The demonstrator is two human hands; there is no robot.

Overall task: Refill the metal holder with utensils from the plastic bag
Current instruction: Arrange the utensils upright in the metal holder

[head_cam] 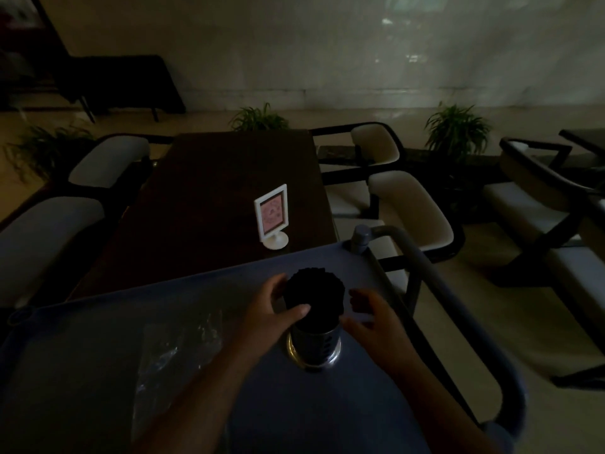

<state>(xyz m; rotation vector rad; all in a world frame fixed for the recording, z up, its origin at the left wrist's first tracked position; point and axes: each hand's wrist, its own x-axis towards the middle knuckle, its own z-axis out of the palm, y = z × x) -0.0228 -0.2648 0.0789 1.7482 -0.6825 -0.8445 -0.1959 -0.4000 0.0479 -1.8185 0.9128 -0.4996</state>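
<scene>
A metal holder (314,347) stands upright on the blue cart top (327,404), its shiny base ring catching light. A tight bunch of dark utensils (314,294) fills it and sticks out above the rim. My left hand (273,314) wraps the bunch and holder from the left, thumb across the front. Just right of the holder, my right hand (370,317) hovers with fingers apart, and whether it touches is unclear. To the left, a clear plastic bag (176,352) lies flat and crumpled on the cart.
The cart's grey handle (425,276) curves along its right side. Beyond the cart stands a dark wooden table (203,204) with a small white sign stand (272,216). White-cushioned chairs (409,204) flank the table. Potted plants line the far floor. The room is dim.
</scene>
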